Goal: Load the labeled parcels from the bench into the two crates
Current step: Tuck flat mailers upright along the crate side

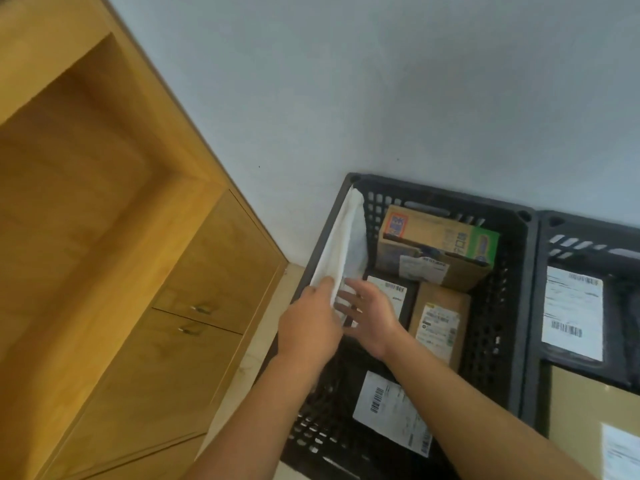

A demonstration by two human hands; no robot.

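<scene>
Mailer (343,247), white and soft, stood on edge against the left wall of the left crate (440,194), beside a printed carton (440,244) and a brown box (440,320). Left hand (311,323) grips its near edge, fingers curled over it; right hand (372,313) lies flat against it, fingers spread and straight. Step judged: seating one parcel. Next move: release without letting it slump, then fetch another. Right crate (588,225) adjoins, holding labelled parcels (571,313). Both crates sit by a grey wall (381,81), near a wooden cabinet (156,341); no tabletop in view.
</scene>
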